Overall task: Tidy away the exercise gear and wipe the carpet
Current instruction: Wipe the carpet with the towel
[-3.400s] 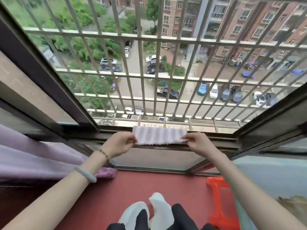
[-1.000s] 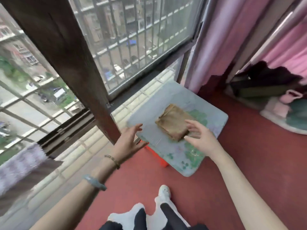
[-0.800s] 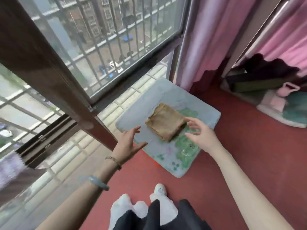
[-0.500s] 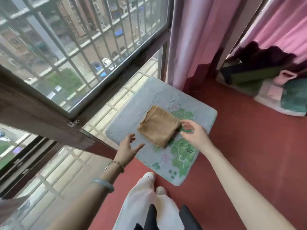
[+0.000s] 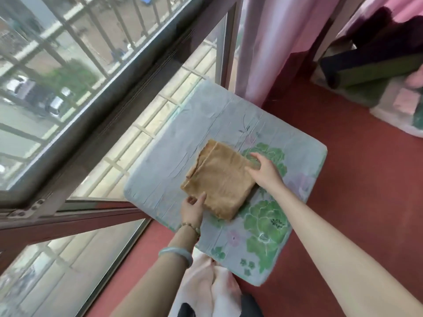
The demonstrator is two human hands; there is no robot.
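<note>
A folded tan cloth (image 5: 219, 179) lies on a pale blue cushion (image 5: 160, 184) printed with green flowers, which sits on the red carpet (image 5: 354, 191). My left hand (image 5: 192, 209) grips the cloth's near left corner, thumb on top. My right hand (image 5: 265, 172) grips the cloth's right edge, fingers curled over it. Rolled exercise mats (image 5: 370, 67), dark and green, lie at the far right behind the pink curtain (image 5: 270, 42).
A barred window with a dark frame (image 5: 109, 106) fills the left side, its lower sash swung inward beside the cushion. A white and green object (image 5: 402, 110) sits on the carpet at the right edge. My white-socked feet (image 5: 212, 284) stand just below the cushion.
I turned from the window ledge, where a striped white cloth was left, to the cushion. Both hands dropped onto the tan cloth and took hold of its edges.
</note>
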